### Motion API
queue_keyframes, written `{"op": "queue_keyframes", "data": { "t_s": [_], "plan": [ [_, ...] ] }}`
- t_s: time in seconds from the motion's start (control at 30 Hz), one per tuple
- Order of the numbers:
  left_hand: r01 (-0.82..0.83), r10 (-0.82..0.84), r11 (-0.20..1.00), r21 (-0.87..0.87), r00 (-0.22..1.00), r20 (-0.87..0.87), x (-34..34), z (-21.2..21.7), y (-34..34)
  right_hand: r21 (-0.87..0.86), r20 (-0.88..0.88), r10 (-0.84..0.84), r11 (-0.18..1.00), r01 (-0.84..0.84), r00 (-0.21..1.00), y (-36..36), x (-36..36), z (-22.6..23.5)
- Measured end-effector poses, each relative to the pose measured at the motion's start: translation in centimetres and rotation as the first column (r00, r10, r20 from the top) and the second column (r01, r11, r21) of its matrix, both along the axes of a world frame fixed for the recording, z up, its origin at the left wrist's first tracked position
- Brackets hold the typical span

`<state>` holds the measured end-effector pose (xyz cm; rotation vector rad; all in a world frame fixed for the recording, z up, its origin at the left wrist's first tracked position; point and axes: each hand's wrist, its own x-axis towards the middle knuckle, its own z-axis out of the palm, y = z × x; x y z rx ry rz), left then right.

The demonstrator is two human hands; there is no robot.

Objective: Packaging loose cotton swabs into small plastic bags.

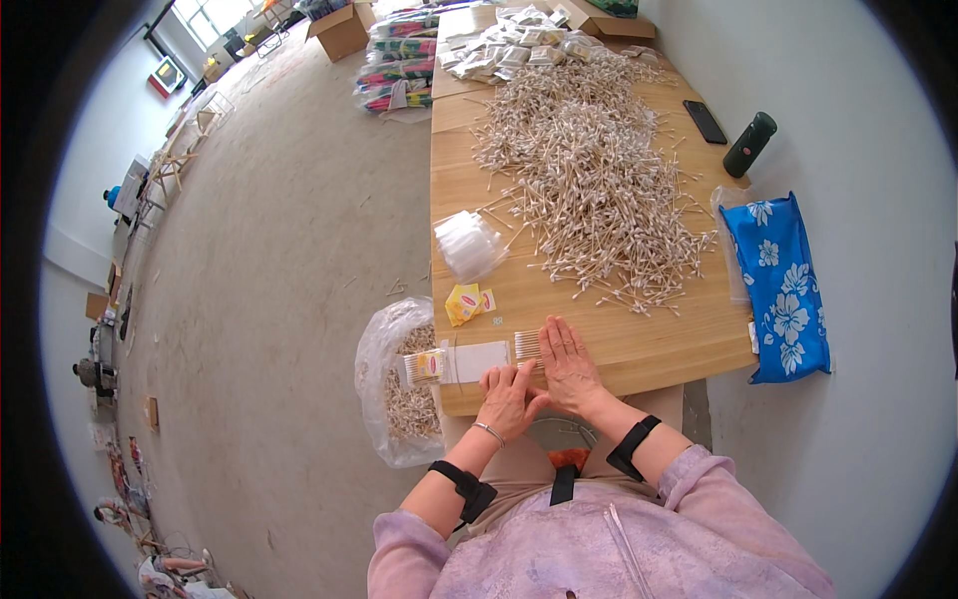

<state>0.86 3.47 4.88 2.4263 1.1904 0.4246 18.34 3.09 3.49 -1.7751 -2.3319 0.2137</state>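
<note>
**Swab bundling at the near table edge: a little packed, most still loose**

Presently, a small bundle of cotton swabs [527, 345] lies on the wooden table [639, 344], just ahead of both hands and close to the near edge. The right hand [569, 364] rests flat with fingers extended, its fingertips touching the bundle; it grips nothing. The left hand [507, 397] is half curled, its index finger laid against the right hand's side, and it holds nothing that can be seen.

Immediately left of the bundle lies a white paper sheet [481, 360], and beyond that a filled swab packet [426, 366] at the table's left edge. Judged from this, one packet is complete and one bundle is in preparation.

The remainder is large: the loose swab pile [589, 180] covers much of the table ahead of the hands. More finished packets [514, 45] appear stacked at the far end.

Clearance: bare wood lies ahead and to the right of the hands. A stack of clear bags [467, 243] and yellow labels [465, 302] sit ahead-left. A plastic sack of swabs [394, 389] hangs below the left edge, near the left hand.
</note>
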Motion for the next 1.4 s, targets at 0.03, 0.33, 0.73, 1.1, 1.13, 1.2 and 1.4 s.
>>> {"op": "queue_keyframes", "data": {
  "t_s": [0.03,0.33,0.73,1.1,1.13,1.2,1.4],
  "plan": [
    [0.001,-0.001,1.000,0.002,1.000,-0.001,0.1,0.2,0.0,-0.009,0.022,-0.004,1.000,0.004,1.000,0.0,0.0,0.1],
    [-0.011,0.009,0.999,-0.036,0.998,-0.058,0.4,0.5,0.7,-0.073,0.035,-0.006,0.997,0.009,0.999,0.1,-0.1,0.6],
    [-0.077,0.077,0.993,-0.087,0.997,-0.002,0.7,0.6,0.8,-0.050,0.010,0.000,0.999,0.000,1.000,0.0,-0.1,0.6],
    [-0.079,0.072,0.992,-0.100,0.995,-0.070,1.1,0.9,1.0,-0.052,-0.037,-0.005,0.999,0.003,0.999,0.0,0.0,0.6],
    [-0.078,0.071,0.992,-0.099,0.995,-0.071,1.1,0.9,1.0,-0.049,-0.043,-0.005,0.999,0.003,0.999,0.0,0.0,0.5],
    [-0.089,0.084,0.991,-0.096,0.995,-0.058,1.1,0.8,1.1,-0.046,-0.050,-0.005,0.999,0.003,0.999,0.0,0.0,0.4],
    [-0.104,0.094,0.991,-0.085,0.989,-0.114,1.4,1.1,1.4,-0.025,-0.022,-0.010,1.000,0.009,1.000,0.0,-0.1,0.2]
  ]
}}
